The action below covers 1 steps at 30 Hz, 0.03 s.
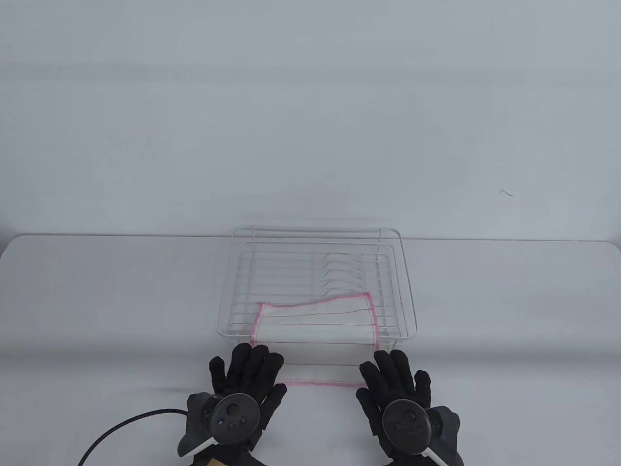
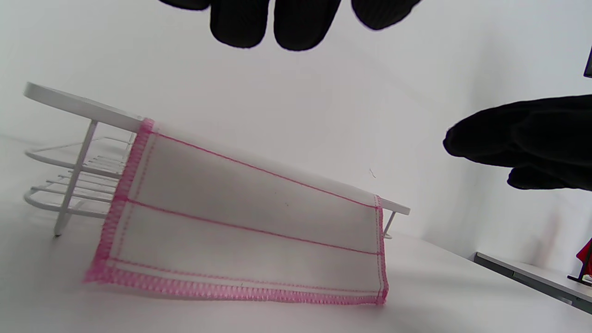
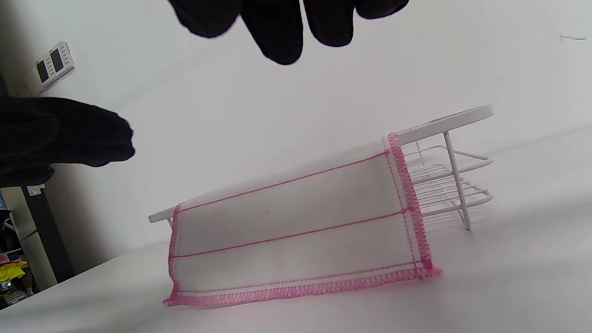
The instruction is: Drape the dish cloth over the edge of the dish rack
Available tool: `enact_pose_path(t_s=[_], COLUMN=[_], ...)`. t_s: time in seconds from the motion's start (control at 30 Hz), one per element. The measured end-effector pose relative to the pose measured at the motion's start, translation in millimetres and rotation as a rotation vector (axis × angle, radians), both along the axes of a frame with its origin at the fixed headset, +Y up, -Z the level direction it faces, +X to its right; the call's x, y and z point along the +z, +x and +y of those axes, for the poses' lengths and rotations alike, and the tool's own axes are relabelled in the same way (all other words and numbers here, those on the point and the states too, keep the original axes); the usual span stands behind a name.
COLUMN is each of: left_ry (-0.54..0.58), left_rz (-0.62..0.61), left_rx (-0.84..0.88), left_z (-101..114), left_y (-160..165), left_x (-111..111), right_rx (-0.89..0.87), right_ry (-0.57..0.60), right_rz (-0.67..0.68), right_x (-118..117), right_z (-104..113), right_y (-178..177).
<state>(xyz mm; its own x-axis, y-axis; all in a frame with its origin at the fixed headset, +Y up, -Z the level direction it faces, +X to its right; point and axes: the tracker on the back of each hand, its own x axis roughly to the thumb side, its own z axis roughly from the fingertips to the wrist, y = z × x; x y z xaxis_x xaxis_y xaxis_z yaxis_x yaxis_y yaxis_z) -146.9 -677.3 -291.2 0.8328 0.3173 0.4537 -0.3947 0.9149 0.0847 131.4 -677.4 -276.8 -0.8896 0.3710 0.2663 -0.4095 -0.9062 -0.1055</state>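
A white dish cloth (image 1: 318, 335) with pink stitched edges hangs over the near rim of the white wire dish rack (image 1: 405, 291). One half lies inside the rack, the other slopes down to the table in front. It shows in the left wrist view (image 2: 245, 217) and the right wrist view (image 3: 300, 226) too, with its lower hem on the table. My left hand (image 1: 247, 374) is open by the cloth's lower left corner, fingers spread. My right hand (image 1: 395, 378) is open by the lower right corner. Neither hand holds the cloth.
The rack (image 2: 83, 111) stands at the middle of the white table (image 1: 97, 301), against a plain white wall. A black cable (image 1: 121, 427) runs from the left hand off the bottom edge.
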Motion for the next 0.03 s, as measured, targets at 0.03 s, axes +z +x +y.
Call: enact_pose_path(t_s=[0.03], left_ry=[-0.001], left_rz=[-0.001], left_rx=[0.0], left_z=[0.0], left_y=[0.1], left_x=[0.0], right_rx=[0.0], right_ry=[-0.002], right_rz=[0.001], right_x=[-0.1], right_z=[-0.2], right_y=[0.0])
